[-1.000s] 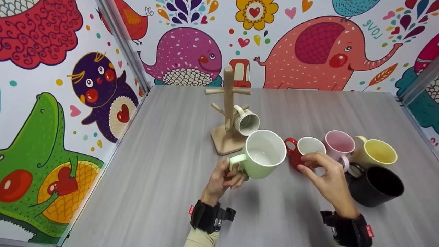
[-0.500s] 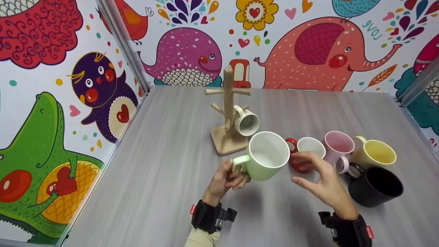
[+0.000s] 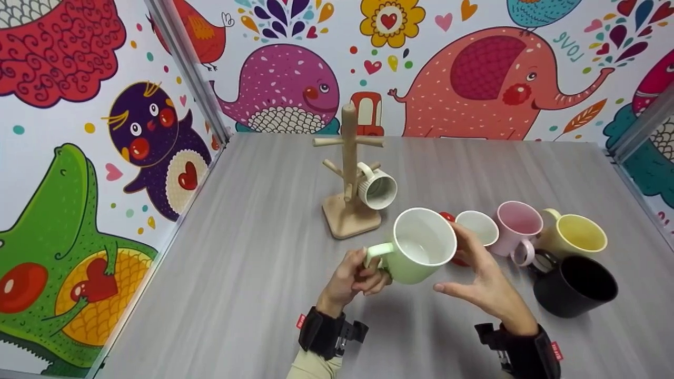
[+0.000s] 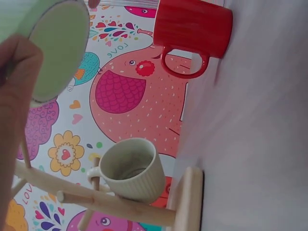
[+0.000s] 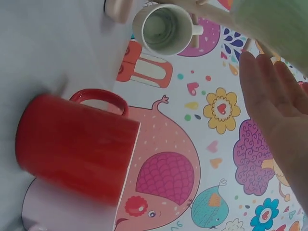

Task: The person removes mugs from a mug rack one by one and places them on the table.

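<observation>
My left hand point(image 3: 350, 279) grips a light green mug point(image 3: 413, 267) by its handle, holding it above the table with the mouth tipped toward the head camera. Its pale underside faces the left wrist view. To the mug's right, my right hand point(image 3: 482, 279) has thumb and fingers spread apart. Its fingertips are right at the mug's rim in the head view, and extended in the right wrist view. Behind the mug stands a wooden mug tree point(image 3: 349, 158). From one lower peg a ribbed cream mug point(image 4: 137, 180) hangs by its handle.
A red mug point(image 5: 79, 144) with a white inside stands just behind my right hand, which partly covers it. Farther right cluster a pink mug point(image 3: 518, 218), a yellow mug point(image 3: 582, 237) and a larger black mug point(image 3: 558, 292). Cartoon-printed panels point(image 3: 368, 73) wall the grey table point(image 3: 237, 252).
The green mug has moved right and slightly nearer with my left hand. My right hand has opened from a near pinch and come left to the mug's side.
</observation>
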A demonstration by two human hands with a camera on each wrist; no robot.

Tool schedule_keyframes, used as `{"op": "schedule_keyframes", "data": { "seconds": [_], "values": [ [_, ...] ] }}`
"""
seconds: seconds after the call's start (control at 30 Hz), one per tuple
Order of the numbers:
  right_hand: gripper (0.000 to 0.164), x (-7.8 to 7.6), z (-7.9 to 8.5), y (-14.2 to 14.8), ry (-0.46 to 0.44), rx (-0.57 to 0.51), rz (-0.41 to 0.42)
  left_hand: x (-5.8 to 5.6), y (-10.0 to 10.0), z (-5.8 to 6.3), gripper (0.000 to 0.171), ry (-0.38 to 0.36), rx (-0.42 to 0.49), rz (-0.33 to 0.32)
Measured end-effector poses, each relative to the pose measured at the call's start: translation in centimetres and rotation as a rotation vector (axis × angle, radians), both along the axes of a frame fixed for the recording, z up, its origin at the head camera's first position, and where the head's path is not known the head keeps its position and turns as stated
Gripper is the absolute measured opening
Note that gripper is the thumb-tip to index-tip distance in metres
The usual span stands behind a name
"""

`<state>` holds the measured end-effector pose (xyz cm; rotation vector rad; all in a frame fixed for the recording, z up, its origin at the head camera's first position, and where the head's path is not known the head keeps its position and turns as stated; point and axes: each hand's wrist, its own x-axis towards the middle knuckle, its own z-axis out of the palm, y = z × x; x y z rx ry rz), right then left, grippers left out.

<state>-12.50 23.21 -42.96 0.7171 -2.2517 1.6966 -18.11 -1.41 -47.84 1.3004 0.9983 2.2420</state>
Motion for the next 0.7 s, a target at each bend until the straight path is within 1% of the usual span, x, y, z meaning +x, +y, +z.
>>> {"op": "schedule_keyframes", "data": {
  "seconds": [0.07,0.2,0.3,0.47,0.7],
  "values": [
    [0.099,-0.04,-0.06,-0.17,-0.002,-0.019,0.009,0.07,0.14,-0.01,0.056,0.0,-0.003,-0.01],
    [0.101,-0.01,-0.24,-0.48,-0.025,-0.057,0.016,0.27,0.38,-0.15,0.056,0.002,-0.037,-0.024],
    [0.102,0.09,-0.33,-0.68,-0.042,-0.069,0.004,0.43,0.5,-0.31,0.056,0.003,-0.065,-0.029],
    [0.102,0.17,-0.37,-0.84,-0.045,-0.068,-0.027,0.48,0.74,-0.35,0.057,0.005,-0.066,-0.044],
    [0.101,0.14,-0.72,-0.8,-0.019,-0.064,-0.08,0.41,0.65,-0.14,0.056,0.007,-0.096,-0.058]
  ]
}}
